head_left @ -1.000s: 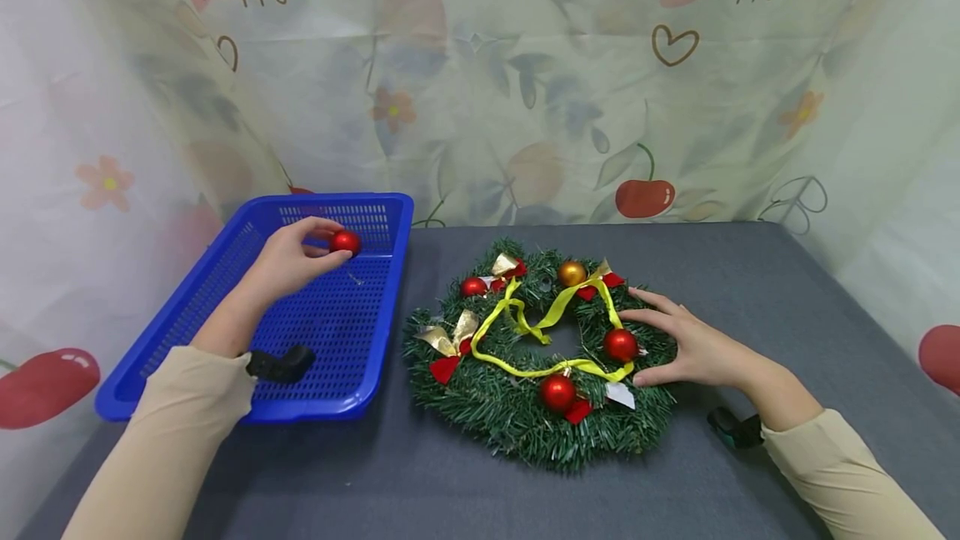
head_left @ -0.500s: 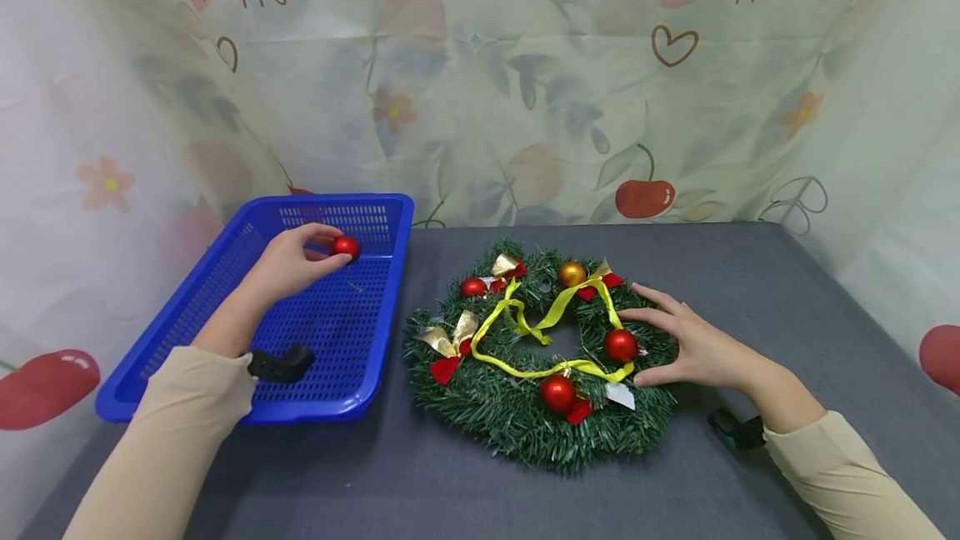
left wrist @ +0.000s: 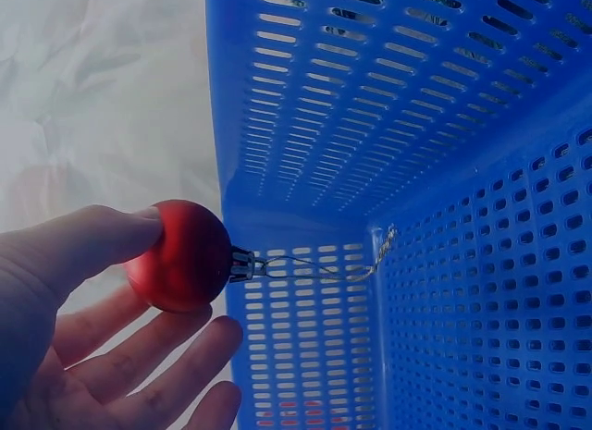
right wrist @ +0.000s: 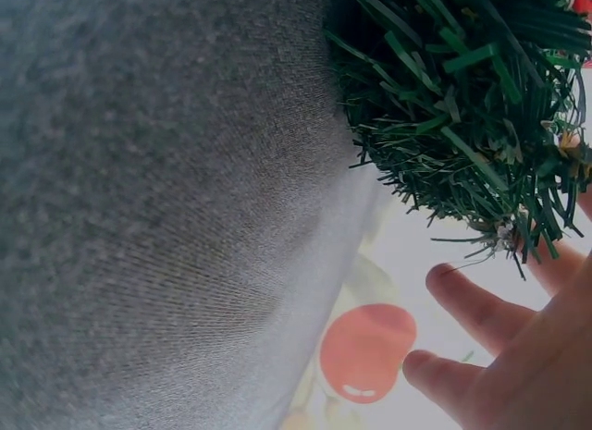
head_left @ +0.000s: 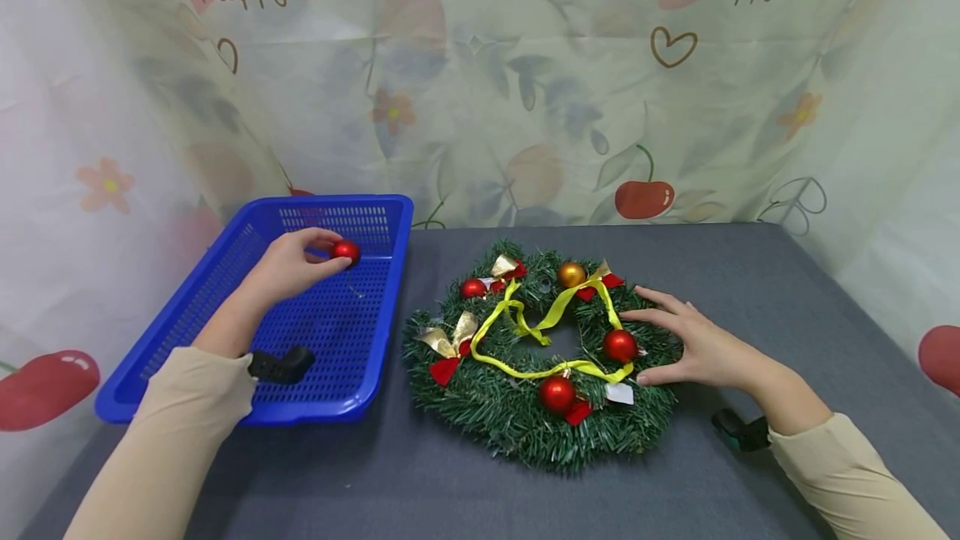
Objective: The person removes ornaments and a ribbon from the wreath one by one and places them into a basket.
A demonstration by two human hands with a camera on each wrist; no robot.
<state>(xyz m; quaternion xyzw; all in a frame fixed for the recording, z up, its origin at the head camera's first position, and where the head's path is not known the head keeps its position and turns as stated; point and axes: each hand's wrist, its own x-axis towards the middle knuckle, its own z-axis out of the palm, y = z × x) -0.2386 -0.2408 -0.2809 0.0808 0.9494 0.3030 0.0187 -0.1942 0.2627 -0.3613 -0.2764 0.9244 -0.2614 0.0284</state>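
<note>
Over the blue plastic basket (head_left: 396,298), my left hand (head_left: 288,269) pinches a red Christmas ball (head_left: 346,253) between thumb and fingers. The left wrist view shows the ball's silver cap (left wrist: 242,264) and a thin hanging loop trailing toward the basket floor. A green wreath (head_left: 495,415) lies flat on the table, dressed with red balls, a gold ball (head_left: 572,274), red and gold bows, and a yellow ribbon (head_left: 517,370). At the wreath's right side is my right hand (head_left: 701,348), fingers spread over its edge; how firmly they touch cannot be told.
The basket stands on the left of the grey-covered table (head_left: 750,273), a short gap from the wreath. Behind hangs a patterned curtain (head_left: 480,107), with white cloth at both sides. A white tag (head_left: 619,393) sits on the wreath near the right hand.
My left hand has sunk slightly with the red ball, deeper over the basket. The right hand has shifted a little to the right along the wreath's edge.
</note>
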